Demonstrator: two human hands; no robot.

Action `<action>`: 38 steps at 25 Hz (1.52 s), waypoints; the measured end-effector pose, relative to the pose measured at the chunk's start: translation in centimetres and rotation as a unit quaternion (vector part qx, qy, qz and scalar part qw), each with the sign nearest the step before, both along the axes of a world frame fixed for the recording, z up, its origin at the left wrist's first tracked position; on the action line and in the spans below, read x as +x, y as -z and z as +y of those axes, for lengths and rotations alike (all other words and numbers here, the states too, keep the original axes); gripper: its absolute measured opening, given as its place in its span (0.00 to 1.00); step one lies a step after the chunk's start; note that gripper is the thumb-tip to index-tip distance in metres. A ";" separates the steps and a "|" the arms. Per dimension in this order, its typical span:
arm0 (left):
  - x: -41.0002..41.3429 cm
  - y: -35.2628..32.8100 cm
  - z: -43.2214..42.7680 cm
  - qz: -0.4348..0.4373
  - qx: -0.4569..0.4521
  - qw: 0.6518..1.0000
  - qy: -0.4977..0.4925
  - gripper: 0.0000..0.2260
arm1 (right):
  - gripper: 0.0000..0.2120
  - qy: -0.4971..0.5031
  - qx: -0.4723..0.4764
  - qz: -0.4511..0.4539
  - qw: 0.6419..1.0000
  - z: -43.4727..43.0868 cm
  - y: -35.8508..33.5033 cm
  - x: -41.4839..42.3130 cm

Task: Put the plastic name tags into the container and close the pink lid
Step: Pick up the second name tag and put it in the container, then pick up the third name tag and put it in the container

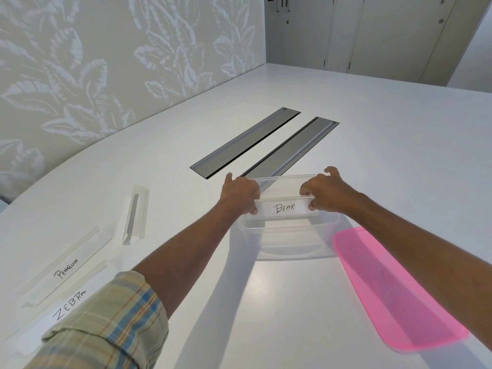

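At far left we see the ZEBRA tag (69,304) and PENGUIN tag (65,266) lying flat on the white table (266,302), a third clear tag (134,214) beyond them. Our left hand (241,193) and right hand (324,191) pinch the ends of the BEAR tag (284,207) over the open clear container (288,235). The pink lid (394,291) lies just right.
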State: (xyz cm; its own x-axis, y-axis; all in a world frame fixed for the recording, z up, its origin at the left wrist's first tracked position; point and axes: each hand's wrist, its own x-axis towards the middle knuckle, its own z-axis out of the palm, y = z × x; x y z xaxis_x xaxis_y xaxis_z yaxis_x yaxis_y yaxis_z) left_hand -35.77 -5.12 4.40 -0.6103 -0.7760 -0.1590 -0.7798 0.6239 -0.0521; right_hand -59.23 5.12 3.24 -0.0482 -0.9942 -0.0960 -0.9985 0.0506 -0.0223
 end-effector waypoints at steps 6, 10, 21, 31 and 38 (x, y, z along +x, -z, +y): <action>3.2 -1.3 1.7 0.204 -0.057 0.977 0.010 0.11 | 0.11 0.006 -0.095 -0.082 0.992 1.3 -1.7 1.0; 7.7 -2.8 4.0 0.318 -0.115 0.941 -0.030 0.08 | 0.08 -0.024 -0.166 -0.111 0.980 2.6 -3.6 4.0; 24.3 -5.3 9.0 0.317 -0.064 0.919 -0.226 0.12 | 0.14 -0.089 -0.141 -0.367 0.915 1.4 -6.8 18.7; 39.9 -4.8 12.4 0.307 -0.035 0.894 -0.325 0.13 | 0.15 -0.171 -0.074 -0.357 0.915 -2.0 -6.3 33.2; 47.4 -2.0 12.1 0.287 -0.018 0.884 -0.368 0.17 | 0.16 -0.200 -0.035 -0.334 0.920 -4.7 -4.8 41.2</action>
State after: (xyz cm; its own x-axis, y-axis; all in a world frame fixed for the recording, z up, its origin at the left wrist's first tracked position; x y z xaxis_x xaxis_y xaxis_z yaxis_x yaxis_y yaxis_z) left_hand 11.60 6.97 6.44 0.0911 -0.9948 0.0466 -0.8784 -0.0582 0.4743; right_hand -17.99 0.42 8.06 0.3688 -0.9248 0.0932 -0.6991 -0.3420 -0.6279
